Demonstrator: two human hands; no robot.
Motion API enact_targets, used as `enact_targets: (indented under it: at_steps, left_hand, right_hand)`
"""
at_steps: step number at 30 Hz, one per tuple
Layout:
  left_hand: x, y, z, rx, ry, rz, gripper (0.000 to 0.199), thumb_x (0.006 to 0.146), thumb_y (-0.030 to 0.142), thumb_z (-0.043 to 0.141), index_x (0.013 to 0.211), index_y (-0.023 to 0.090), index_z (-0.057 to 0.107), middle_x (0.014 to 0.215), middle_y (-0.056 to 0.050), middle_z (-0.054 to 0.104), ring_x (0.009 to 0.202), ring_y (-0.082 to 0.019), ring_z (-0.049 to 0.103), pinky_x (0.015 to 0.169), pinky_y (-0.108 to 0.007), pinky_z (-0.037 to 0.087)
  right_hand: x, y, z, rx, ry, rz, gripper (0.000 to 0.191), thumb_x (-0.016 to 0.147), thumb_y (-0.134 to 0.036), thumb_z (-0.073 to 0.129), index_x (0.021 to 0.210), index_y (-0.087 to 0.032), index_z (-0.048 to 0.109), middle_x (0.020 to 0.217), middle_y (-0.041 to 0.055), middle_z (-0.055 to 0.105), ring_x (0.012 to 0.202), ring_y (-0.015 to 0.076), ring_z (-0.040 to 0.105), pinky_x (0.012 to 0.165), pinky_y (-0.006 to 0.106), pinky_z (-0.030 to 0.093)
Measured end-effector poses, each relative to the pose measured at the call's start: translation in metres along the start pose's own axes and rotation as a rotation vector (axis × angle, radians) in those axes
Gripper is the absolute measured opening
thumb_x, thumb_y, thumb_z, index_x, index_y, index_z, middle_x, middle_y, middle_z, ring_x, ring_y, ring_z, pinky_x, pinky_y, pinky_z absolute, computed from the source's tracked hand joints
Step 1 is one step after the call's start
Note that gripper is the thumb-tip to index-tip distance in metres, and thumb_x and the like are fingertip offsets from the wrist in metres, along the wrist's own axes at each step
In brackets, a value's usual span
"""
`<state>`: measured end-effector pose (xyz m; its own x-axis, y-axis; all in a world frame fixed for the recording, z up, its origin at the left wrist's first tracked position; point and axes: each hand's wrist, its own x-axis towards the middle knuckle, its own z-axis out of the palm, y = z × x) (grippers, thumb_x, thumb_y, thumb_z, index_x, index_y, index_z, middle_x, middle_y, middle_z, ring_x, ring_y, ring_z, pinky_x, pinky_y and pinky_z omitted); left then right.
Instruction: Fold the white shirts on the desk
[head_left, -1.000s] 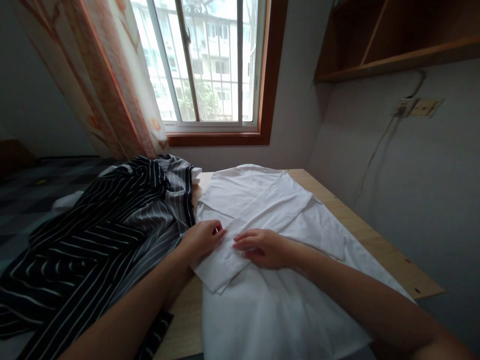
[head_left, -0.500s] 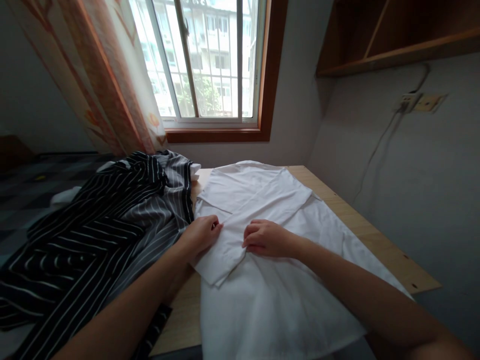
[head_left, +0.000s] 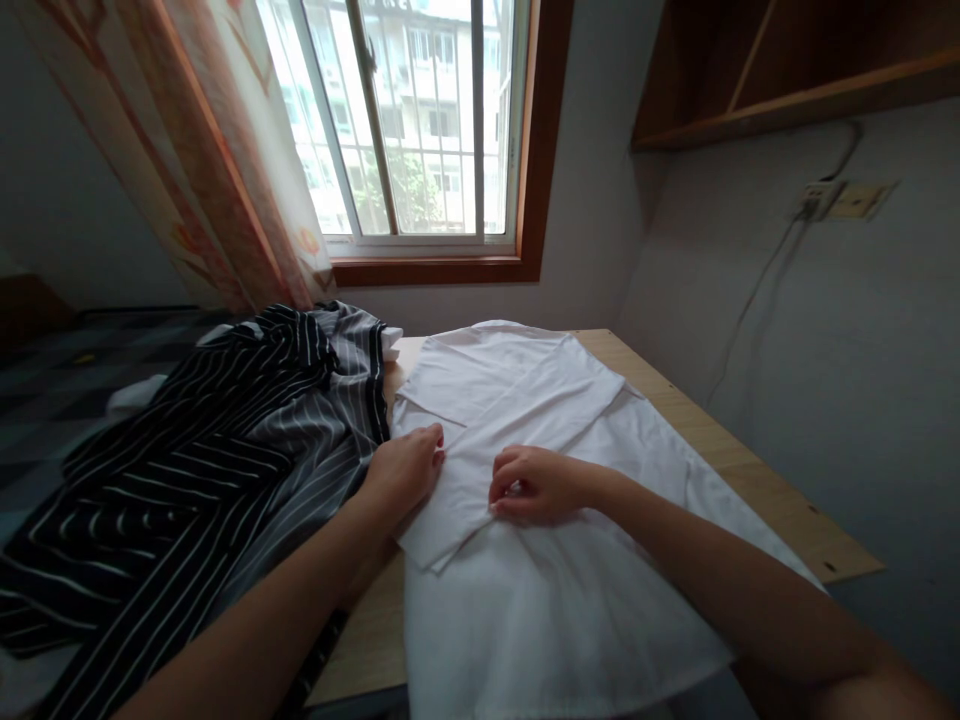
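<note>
A white shirt [head_left: 540, 600] lies spread on the wooden table, its sleeve [head_left: 450, 510] laid slantwise across the body with the cuff end toward me on the left. My left hand [head_left: 405, 468] is closed at the left edge of this sleeve, fingers curled over the cloth. On the other side of the sleeve, my right hand [head_left: 536, 485] pinches its edge between thumb and fingertips. The other sleeve lies folded underneath, partly hidden. My left hand's thumb is mostly out of sight.
Striped black and grey clothes [head_left: 210, 450] lie heaped left of the shirt, over a checked bed cover [head_left: 45, 390]. The table's [head_left: 750, 490] right edge runs near a wall with a plugged cord. A wooden shelf [head_left: 810, 105] hangs upper right, and a curtain [head_left: 225, 150] beside the window.
My right hand has shifted slightly right and down, its fingers curling into a rounder pinch. My left hand has turned a little, its fingertips a bit higher. The shirt lies almost the same.
</note>
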<state>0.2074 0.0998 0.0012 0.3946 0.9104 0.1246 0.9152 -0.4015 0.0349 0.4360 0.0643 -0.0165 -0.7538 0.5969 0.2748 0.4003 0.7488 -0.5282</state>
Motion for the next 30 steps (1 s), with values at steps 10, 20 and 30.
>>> enact_targets:
  at_steps: [10,20,30]
  left_hand:
    - [0.002,0.025,0.055,-0.222,0.127,0.503,0.042,0.097,0.027,0.042,0.132,0.01,0.056,0.142,-0.018,0.053,0.136,-0.028,0.044,0.115,-0.046,0.038]
    - [-0.003,0.024,0.05,-0.138,-0.006,0.488,0.068,0.098,0.057,0.034,0.15,0.013,0.037,0.157,-0.015,0.033,0.149,-0.03,0.021,0.121,-0.048,0.022]
    - [-0.005,0.026,0.041,-0.121,-0.079,0.476,0.062,0.098,0.055,0.036,0.152,0.023,0.036,0.159,-0.015,0.029,0.148,-0.035,0.02,0.118,-0.053,0.025]
  right_hand:
    - [0.001,0.008,-0.008,0.457,-0.14,0.067,0.04,0.094,-0.046,0.055,0.092,-0.011,0.076,0.089,0.008,0.075,0.083,0.0169,0.067,0.078,0.027,0.051]
    - [0.008,0.042,0.006,-0.036,0.317,0.222,0.028,0.091,-0.018,0.053,0.111,-0.016,0.072,0.12,0.0098,0.07,0.116,0.0193,0.061,0.105,0.034,0.043]
    - [0.001,0.034,0.003,-0.32,0.098,0.721,0.053,0.101,-0.043,0.039,0.148,-0.021,0.042,0.16,0.0112,0.028,0.148,0.0285,0.021,0.118,0.057,0.015]
